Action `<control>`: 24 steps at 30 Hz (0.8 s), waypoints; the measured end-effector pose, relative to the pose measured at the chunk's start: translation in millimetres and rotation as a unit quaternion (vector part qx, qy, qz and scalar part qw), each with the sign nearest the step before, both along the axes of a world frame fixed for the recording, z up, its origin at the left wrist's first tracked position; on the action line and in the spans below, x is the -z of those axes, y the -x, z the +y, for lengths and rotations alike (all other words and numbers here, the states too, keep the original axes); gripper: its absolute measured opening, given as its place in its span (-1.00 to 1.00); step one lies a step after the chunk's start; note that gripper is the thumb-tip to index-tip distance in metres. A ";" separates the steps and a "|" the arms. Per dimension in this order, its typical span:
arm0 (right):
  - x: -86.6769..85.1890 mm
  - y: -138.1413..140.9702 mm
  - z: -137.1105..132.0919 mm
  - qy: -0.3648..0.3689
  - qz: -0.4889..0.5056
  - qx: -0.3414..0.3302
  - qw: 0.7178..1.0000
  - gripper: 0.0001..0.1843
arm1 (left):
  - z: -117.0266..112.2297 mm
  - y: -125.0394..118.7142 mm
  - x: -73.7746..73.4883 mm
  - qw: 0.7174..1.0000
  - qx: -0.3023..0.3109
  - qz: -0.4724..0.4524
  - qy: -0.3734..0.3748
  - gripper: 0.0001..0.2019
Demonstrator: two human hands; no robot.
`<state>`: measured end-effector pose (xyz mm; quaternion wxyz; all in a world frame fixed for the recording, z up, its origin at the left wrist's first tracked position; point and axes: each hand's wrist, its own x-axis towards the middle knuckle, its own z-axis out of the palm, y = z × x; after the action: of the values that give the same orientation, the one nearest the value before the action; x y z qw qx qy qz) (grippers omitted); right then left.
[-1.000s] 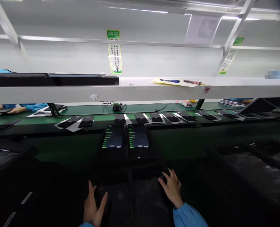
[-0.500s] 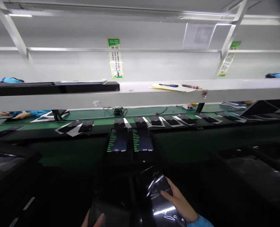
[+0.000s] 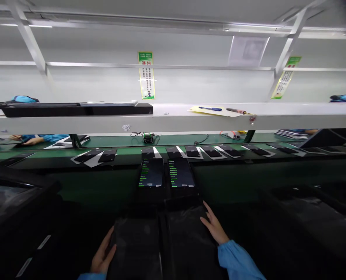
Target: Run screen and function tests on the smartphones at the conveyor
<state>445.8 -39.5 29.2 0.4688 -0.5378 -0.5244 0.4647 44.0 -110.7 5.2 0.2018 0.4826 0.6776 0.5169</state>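
Note:
Low in the middle of the head view, two dark flat tablets lie side by side, each with what looks like clear film over it. My left hand [image 3: 103, 251] grips the left tablet [image 3: 137, 245] by its outer edge, thumb on top. At the outer edge of the right tablet [image 3: 187, 233], my right hand [image 3: 213, 225] has its thumb on top and its fingers along the side. Just beyond them, a lit tablet [image 3: 151, 173] and a second lit tablet [image 3: 181, 173] show green text lines. The undersides of both held tablets are hidden.
Several dark devices, such as one phone-like device [image 3: 192, 151], lie on white sheets along the green bench [image 3: 178, 139]. Dark trays [image 3: 12, 182] stand at left and right. A white shelf [image 3: 173, 121] crosses above, carrying pens [image 3: 210, 109]. A co-worker's hand [image 3: 34, 140] shows far left.
The right tablet has levelled out and its bright glare is gone. My left hand now shows more fully, moved up and left. The view has shifted slightly.

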 end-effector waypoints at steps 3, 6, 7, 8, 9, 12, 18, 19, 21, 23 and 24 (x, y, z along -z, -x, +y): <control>13.8 2.9 8.6 -0.001 -0.057 0.033 0.998 0.02 | 1.0 2.8 -4.6 0.998 0.006 0.059 -0.017 -0.31; 16.7 4.8 14.4 0.012 -0.100 0.042 0.994 -0.05 | 4.7 -6.0 -15.0 0.975 0.055 0.213 -0.008 -0.39; 16.7 4.9 15.7 0.016 -0.107 0.041 0.993 -0.05 | 9.3 -13.8 -17.8 0.960 0.083 0.267 0.004 -0.40; 16.8 4.9 16.6 0.018 -0.112 0.039 0.993 -0.06 | 16.2 -23.8 -19.8 0.945 0.110 0.309 0.020 -0.39; 17.0 4.8 17.1 0.019 -0.115 0.038 0.992 -0.07 | 25.1 -35.6 -21.0 0.933 0.128 0.334 0.036 -0.38; 18.9 4.4 17.8 0.013 -0.110 0.038 0.993 -0.13 | 58.4 -73.5 -21.0 0.928 0.139 0.343 0.043 -0.36; 28.2 6.8 23.0 -0.005 -0.073 0.056 0.996 -0.23 | 89.3 -111.7 -21.0 0.930 0.092 0.354 0.013 -0.58; 30.2 7.5 24.2 -0.006 -0.067 0.063 0.996 -0.24 | 88.8 -113.3 -21.3 0.930 0.081 0.358 0.009 -0.60; 34.2 8.7 26.1 -0.005 -0.059 0.078 0.995 -0.24 | 87.1 -115.7 -21.9 0.929 0.066 0.365 0.002 -0.65; 37.3 9.4 27.0 -0.004 -0.052 0.089 0.995 -0.24 | 86.5 -117.9 -22.3 0.926 0.059 0.372 -0.005 -0.69; 38.4 9.5 27.1 -0.004 -0.048 0.091 0.995 -0.24 | 86.7 -119.0 -22.4 0.925 0.059 0.374 -0.009 -0.70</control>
<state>436.3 -12.4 -9.2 0.4855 -0.6032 -0.4971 0.3916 163.0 -24.0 27.6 -0.0408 0.6816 0.6699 0.2915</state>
